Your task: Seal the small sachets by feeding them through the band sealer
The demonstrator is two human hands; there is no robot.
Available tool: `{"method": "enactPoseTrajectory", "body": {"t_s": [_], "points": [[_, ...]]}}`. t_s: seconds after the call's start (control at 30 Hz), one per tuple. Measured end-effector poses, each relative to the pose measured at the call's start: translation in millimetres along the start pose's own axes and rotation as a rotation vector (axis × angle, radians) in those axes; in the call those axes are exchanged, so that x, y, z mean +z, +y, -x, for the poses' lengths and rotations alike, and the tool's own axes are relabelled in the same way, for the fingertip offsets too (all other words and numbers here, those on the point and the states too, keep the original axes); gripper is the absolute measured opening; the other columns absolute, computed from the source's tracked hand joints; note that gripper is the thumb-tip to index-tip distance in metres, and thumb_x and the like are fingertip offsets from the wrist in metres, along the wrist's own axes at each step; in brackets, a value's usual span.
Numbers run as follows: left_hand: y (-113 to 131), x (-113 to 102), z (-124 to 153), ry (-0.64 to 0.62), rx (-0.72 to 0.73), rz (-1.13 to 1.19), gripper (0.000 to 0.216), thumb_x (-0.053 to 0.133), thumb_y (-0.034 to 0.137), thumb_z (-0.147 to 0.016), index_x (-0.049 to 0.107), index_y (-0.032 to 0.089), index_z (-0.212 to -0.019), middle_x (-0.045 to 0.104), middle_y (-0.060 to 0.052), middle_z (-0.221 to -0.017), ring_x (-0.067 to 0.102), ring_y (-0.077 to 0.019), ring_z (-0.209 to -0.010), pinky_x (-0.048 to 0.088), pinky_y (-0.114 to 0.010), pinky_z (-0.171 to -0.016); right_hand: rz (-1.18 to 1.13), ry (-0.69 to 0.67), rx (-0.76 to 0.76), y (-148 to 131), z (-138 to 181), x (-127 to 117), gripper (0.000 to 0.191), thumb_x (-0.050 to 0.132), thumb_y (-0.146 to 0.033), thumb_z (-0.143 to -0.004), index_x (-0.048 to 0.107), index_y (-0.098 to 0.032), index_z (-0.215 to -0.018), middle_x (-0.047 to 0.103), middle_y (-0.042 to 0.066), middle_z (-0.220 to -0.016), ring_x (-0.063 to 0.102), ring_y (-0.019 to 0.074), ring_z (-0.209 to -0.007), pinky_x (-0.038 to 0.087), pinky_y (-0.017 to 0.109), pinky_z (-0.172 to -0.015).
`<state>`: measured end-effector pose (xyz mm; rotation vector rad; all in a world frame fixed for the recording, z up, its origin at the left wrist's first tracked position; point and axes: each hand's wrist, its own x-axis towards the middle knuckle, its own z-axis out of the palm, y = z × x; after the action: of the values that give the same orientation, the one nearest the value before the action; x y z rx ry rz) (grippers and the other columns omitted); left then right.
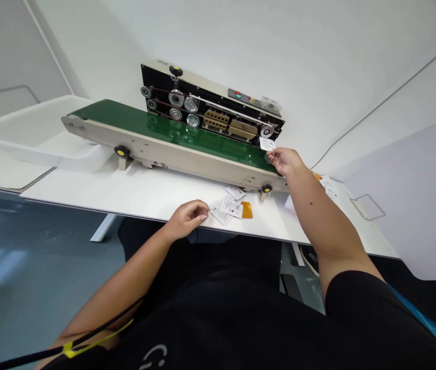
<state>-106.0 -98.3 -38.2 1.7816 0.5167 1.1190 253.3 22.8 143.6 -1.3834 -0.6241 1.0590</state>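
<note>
Hands well apart. Item: band sealer with green conveyor belt, on white table. Item: my right hand, pinching a white sachet above the belt's end. Item: my left hand, loosely curled, just beside printed sachets and an orange sachet.

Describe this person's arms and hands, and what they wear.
The left hand and right hand are bare, without gloves. A black short sleeve ends above the right forearm, and a black cord with a yellow clip runs past the left arm.
</note>
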Motion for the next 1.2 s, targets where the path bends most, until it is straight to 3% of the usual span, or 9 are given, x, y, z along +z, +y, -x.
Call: {"method": "enactPoseTrajectory", "body": {"t_s": [0.17,0.43,0.5,0.6,0.73,0.87,0.93,1.0,1.2], "points": [[1.3,-0.9,-0.4,-0.006,-0.005,-0.031,0.030,0.065,0.046,-0.100,0.069,0.018,-0.109,0.069,-0.007,-0.093,0.064,-0.0172,-0.079,0.051,-0.028,-0.070,0.003,-0.049,0.012,2.3,2.0,15.9,0.019,0.047,0.000,-0.098,0.057,-0.013,-0.088,0.063,0.003,-0.064,0.055,0.0063,-0.047,0.052,0.010,-0.044],[6.9,-2.0,-0.9,-0.021,-0.024,-0.117,0.028,0.064,0.044,-0.100,0.070,0.017,-0.103,0.070,-0.008,-0.091,0.065,-0.0177,-0.079,0.051,-0.029,-0.071,0.064,-0.127,-0.034,9.2,8.3,52.2,0.011,0.057,-0.006,-0.101,0.056,-0.016,-0.095,0.072,0.005,-0.074,0.071,0.0101,-0.060,0.057,0.012,-0.049],[7.4,-2.1,-1.1,-0.023,-0.028,-0.138,0.028,0.063,0.044,-0.100,0.070,0.017,-0.102,0.071,-0.008,-0.091,0.066,-0.0183,-0.080,0.052,-0.029,-0.071,0.152,-0.159,-0.094,8.7,11.8,54.2,0.011,0.066,-0.017,-0.100,0.057,-0.017,-0.094,0.072,0.005,-0.074,0.071,0.0113,-0.060,0.055,0.013,-0.047],[9.1,-1.6,-3.4,-0.008,-0.021,-0.209,0.028,0.061,0.045,-0.101,0.070,0.018,-0.101,0.072,-0.008,-0.092,0.066,-0.0192,-0.082,0.053,-0.031,-0.074,0.259,-0.124,-0.332,18.1,30.8,43.1,0.017,0.075,-0.031,-0.095,0.063,-0.019,-0.095,0.069,0.000,-0.071,0.066,0.0091,-0.056,0.048,0.012,-0.044],[13.2,3.3,-11.4,-0.071,0.027,-0.429,0.034,0.063,0.048,-0.100,0.070,0.020,-0.118,0.073,-0.013,-0.122,0.068,-0.0272,-0.115,0.053,-0.043,-0.103,0.383,-0.081,-0.713,74.2,82.1,12.1,0.014,0.067,-0.032,-0.097,0.071,-0.023,-0.107,0.070,-0.002,-0.076,0.066,0.0098,-0.066,0.052,0.017,-0.059],[11.7,18.6,-17.2,-0.292,0.030,-0.718,0.078,0.072,0.058,-0.093,0.048,0.022,-0.158,0.048,-0.015,-0.165,0.037,-0.0377,-0.157,0.028,-0.056,-0.129,0.815,-0.443,-0.903,160.4,126.9,-10.4,0.028,0.069,-0.030,-0.093,0.075,-0.024,-0.119,0.079,0.007,-0.109,0.072,0.0233,-0.105,0.058,0.041,-0.098],[8.3,28.4,-16.6,-0.363,0.015,-0.863,0.087,0.073,0.060,-0.092,0.041,0.022,-0.163,0.041,-0.015,-0.170,0.028,-0.0393,-0.162,0.021,-0.060,-0.132,0.926,-0.545,-0.920,193.0,136.5,-14.6,0.041,0.068,-0.032,-0.093,0.071,-0.022,-0.133,0.074,0.012,-0.132,0.067,0.0290,-0.126,0.050,0.051,-0.114],[4.6,36.7,-14.5,-0.374,0.004,-0.977,0.085,0.073,0.057,-0.093,0.042,0.021,-0.163,0.040,-0.017,-0.170,0.026,-0.0400,-0.163,0.020,-0.061,-0.131,0.977,-0.546,-0.901,211.6,138.4,-15.8,0.045,0.062,-0.032,-0.097,0.067,-0.022,-0.141,0.068,0.012,-0.145,0.061,0.0305,-0.138,0.044,0.056,-0.120],[-1.9,39.2,-10.1,-0.327,0.045,-1.033,0.075,0.075,0.052,-0.092,0.053,0.023,-0.157,0.047,-0.017,-0.166,0.043,-0.0423,-0.154,0.037,-0.061,-0.125,1.018,-0.451,-0.808,219.3,129.7,-13.4,0.041,0.050,-0.022,-0.102,0.070,-0.028,-0.137,0.070,0.008,-0.144,0.058,0.0275,-0.144,0.032,0.061,-0.128]]}}
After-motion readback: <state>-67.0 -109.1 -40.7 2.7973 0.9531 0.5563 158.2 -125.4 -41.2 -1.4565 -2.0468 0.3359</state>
